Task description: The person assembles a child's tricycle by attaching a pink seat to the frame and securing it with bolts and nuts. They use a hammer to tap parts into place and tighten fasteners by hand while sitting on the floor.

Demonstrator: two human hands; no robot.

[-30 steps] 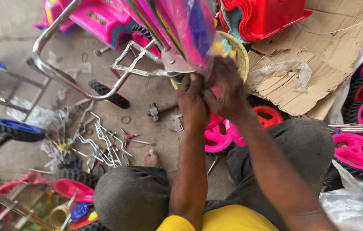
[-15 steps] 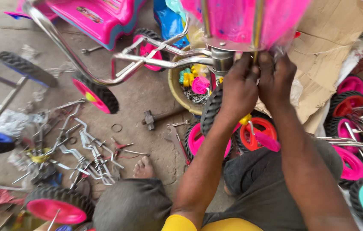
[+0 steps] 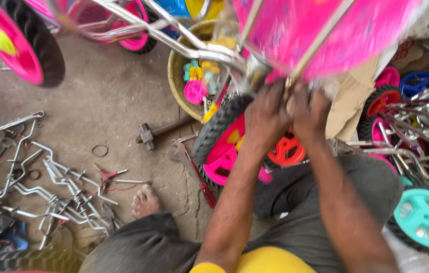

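From the head camera I look down on both hands raised side by side under a child's tricycle, just where its chromed frame tube [image 3: 194, 48] meets the pink plastic body [image 3: 325, 30]. My left hand [image 3: 266, 115] is curled with its fingers pressed together around something at that joint; I cannot tell exactly what it pinches, because the spot is blurred and the knuckles cover it. My right hand [image 3: 309, 112] is closed the same way just beside it, the two nearly touching.

I judge the tricycle light for its bulk: thin steel tube and hollow plastic. The tube is stiff and smooth, likely slippery, so the joint or a bend is the surest hold. The pink body would flex and could crack if squeezed hard, so I would not bear on it.

Below the hands a black-tyred pink wheel [image 3: 222, 146] stands tilted, with an orange wheel [image 3: 287, 150] beside it. On the concrete floor [image 3: 108, 96] lie a hammer [image 3: 156, 132] and a spanner [image 3: 180, 153], well apart from a heap of chromed rods [image 3: 57, 192] further left. A round basket [image 3: 176, 76] of small coloured parts sits behind the frame. A teal wheel [image 3: 424, 217] lies at the right.
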